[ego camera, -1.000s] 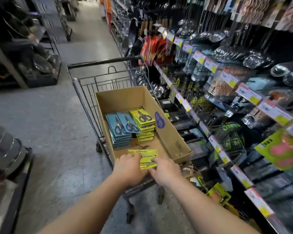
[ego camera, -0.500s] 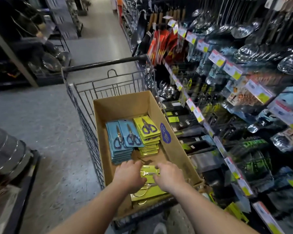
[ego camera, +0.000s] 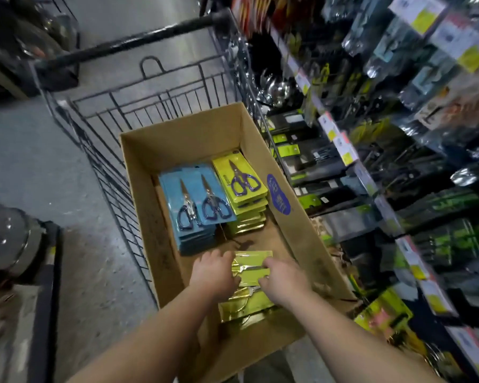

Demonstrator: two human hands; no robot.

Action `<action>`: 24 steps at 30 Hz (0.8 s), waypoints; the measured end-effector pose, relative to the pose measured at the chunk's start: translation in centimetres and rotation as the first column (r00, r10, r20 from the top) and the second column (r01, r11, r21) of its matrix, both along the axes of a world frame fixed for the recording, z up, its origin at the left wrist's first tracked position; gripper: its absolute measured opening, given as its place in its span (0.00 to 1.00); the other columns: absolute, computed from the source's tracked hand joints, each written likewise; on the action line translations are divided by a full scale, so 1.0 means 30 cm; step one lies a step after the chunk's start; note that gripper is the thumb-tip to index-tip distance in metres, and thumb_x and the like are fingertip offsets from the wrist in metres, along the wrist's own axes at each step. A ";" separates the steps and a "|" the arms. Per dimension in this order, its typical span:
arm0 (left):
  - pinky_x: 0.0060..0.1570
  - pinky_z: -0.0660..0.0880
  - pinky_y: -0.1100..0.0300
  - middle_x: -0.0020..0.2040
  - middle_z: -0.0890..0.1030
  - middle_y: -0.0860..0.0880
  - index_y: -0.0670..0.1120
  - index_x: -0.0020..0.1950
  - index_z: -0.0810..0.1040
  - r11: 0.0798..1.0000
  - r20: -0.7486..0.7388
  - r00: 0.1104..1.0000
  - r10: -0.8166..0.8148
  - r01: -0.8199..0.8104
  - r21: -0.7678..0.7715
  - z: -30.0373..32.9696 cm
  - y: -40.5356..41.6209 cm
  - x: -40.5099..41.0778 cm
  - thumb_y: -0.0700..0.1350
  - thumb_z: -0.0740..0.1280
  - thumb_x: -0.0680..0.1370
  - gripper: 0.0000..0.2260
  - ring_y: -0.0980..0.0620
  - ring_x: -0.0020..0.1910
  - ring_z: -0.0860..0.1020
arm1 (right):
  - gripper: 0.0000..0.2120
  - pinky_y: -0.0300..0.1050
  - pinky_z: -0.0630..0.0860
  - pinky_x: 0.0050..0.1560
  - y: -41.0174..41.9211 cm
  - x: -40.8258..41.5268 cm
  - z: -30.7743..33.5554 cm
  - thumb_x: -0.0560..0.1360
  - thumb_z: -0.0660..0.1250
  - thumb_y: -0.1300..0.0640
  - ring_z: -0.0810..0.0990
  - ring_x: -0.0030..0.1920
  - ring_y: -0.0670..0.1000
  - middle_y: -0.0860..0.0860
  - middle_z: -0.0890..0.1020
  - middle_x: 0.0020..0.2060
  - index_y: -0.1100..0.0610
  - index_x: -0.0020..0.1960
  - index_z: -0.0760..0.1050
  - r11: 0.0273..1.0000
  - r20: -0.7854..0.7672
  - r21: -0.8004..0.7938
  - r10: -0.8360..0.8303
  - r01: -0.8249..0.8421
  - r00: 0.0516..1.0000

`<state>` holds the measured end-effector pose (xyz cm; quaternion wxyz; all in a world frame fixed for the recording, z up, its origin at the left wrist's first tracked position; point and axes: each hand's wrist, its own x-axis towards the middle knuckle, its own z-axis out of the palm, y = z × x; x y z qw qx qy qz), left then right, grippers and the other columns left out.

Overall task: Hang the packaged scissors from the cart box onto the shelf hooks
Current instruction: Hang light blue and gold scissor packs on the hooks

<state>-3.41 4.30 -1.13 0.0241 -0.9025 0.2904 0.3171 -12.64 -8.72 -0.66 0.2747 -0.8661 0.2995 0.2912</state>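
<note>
A cardboard box [ego camera: 138, 172] sits in a wire cart [ego camera: 100, 134]. Inside it lie a stack of blue scissors packs [ego camera: 197, 205] and a stack of yellow-green scissors packs [ego camera: 241, 189] further back. Nearer to me lies another pile of yellow-green packs [ego camera: 246, 305]. My left hand [ego camera: 213, 272] and my right hand [ego camera: 284, 280] grip the top yellow-green pack [ego camera: 250, 262] of this near pile from either side, inside the box. The shelf hooks [ego camera: 343, 150] with hanging goods and price tags run along the right.
The cart's black handle bar [ego camera: 127, 42] lies at the far end. Grey floor [ego camera: 39, 167] stretches to the left. Stacked metal pots [ego camera: 6, 239] stand on a low rack at the left. Kitchen tools hang densely on the right shelf.
The view has tilted down and closer over the box. Both hands have gone deeper into the box and stay on the yellow-green pack over the near pile.
</note>
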 end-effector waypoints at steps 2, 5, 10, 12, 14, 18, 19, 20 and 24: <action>0.68 0.67 0.50 0.68 0.72 0.48 0.52 0.74 0.66 1.000 -0.040 0.999 -0.012 0.013 0.021 -0.065 -0.006 0.037 0.58 0.65 0.77 0.26 0.46 0.68 0.69 | 0.19 0.47 0.71 0.61 0.001 0.010 -0.049 0.76 0.63 0.47 0.73 0.64 0.57 0.53 0.75 0.64 0.46 0.66 0.72 0.999 -0.039 0.017 -0.029 0.029 0.999; 0.68 0.65 0.49 0.69 0.71 0.46 0.51 0.74 0.65 0.997 -0.100 0.994 -0.050 0.055 0.045 -0.172 -0.027 0.098 0.57 0.65 0.78 0.26 0.45 0.69 0.68 | 0.20 0.46 0.71 0.60 0.016 0.025 -0.127 0.78 0.63 0.47 0.74 0.65 0.57 0.53 0.74 0.65 0.47 0.69 0.70 0.995 -0.099 0.045 -0.081 0.086 0.992; 0.69 0.63 0.46 0.71 0.68 0.44 0.50 0.75 0.64 0.990 -0.187 0.977 -0.107 0.123 0.073 -0.321 -0.063 0.161 0.54 0.65 0.78 0.27 0.41 0.70 0.66 | 0.19 0.48 0.72 0.59 0.049 0.017 -0.243 0.78 0.62 0.49 0.74 0.64 0.58 0.55 0.73 0.65 0.48 0.69 0.70 0.978 -0.204 0.073 -0.177 0.195 0.963; 0.70 0.61 0.45 0.73 0.66 0.44 0.51 0.75 0.64 0.990 -0.199 0.974 -0.110 0.126 0.068 -0.372 -0.072 0.166 0.55 0.65 0.77 0.27 0.40 0.71 0.64 | 0.19 0.47 0.72 0.58 0.050 0.014 -0.268 0.78 0.62 0.50 0.74 0.64 0.59 0.55 0.74 0.65 0.47 0.69 0.70 0.977 -0.234 0.066 -0.184 0.205 0.955; 0.70 0.60 0.44 0.75 0.64 0.44 0.51 0.75 0.63 0.989 -0.213 0.971 -0.107 0.126 0.077 -0.411 -0.080 0.166 0.55 0.66 0.77 0.28 0.40 0.72 0.63 | 0.19 0.46 0.72 0.58 0.043 0.016 -0.283 0.78 0.62 0.50 0.74 0.64 0.59 0.54 0.74 0.65 0.47 0.69 0.70 0.974 -0.239 0.055 -0.199 0.218 0.950; 0.71 0.60 0.44 0.73 0.66 0.42 0.50 0.75 0.61 0.973 -0.241 0.962 -0.129 0.170 0.158 -0.438 -0.077 0.157 0.56 0.71 0.73 0.34 0.39 0.72 0.64 | 0.19 0.47 0.72 0.58 0.034 0.008 -0.292 0.79 0.62 0.50 0.74 0.64 0.59 0.53 0.73 0.66 0.47 0.69 0.70 0.972 -0.244 0.037 -0.215 0.230 0.946; 0.70 0.61 0.45 0.71 0.67 0.41 0.49 0.75 0.61 0.971 -0.238 0.964 -0.115 0.159 0.176 -0.436 -0.073 0.156 0.57 0.72 0.72 0.36 0.39 0.71 0.65 | 0.19 0.47 0.72 0.58 0.035 0.004 -0.290 0.79 0.61 0.50 0.74 0.64 0.59 0.54 0.73 0.66 0.47 0.69 0.69 0.973 -0.245 0.037 -0.214 0.230 0.945; 0.70 0.62 0.45 0.70 0.68 0.41 0.49 0.75 0.62 0.973 -0.240 0.967 -0.089 0.136 0.187 -0.434 -0.069 0.157 0.57 0.73 0.71 0.36 0.39 0.70 0.66 | 0.19 0.47 0.72 0.58 0.036 0.002 -0.286 0.79 0.61 0.50 0.74 0.64 0.59 0.54 0.73 0.66 0.47 0.69 0.69 0.973 -0.245 0.038 -0.210 0.226 0.946; 0.67 0.69 0.45 0.69 0.67 0.41 0.47 0.73 0.63 0.979 -0.268 0.960 0.076 -0.021 0.203 -0.406 -0.061 0.156 0.58 0.74 0.70 0.37 0.38 0.67 0.69 | 0.17 0.46 0.72 0.59 0.031 -0.002 -0.273 0.79 0.62 0.49 0.74 0.64 0.58 0.54 0.74 0.65 0.49 0.67 0.71 0.978 -0.241 0.040 -0.188 0.204 0.952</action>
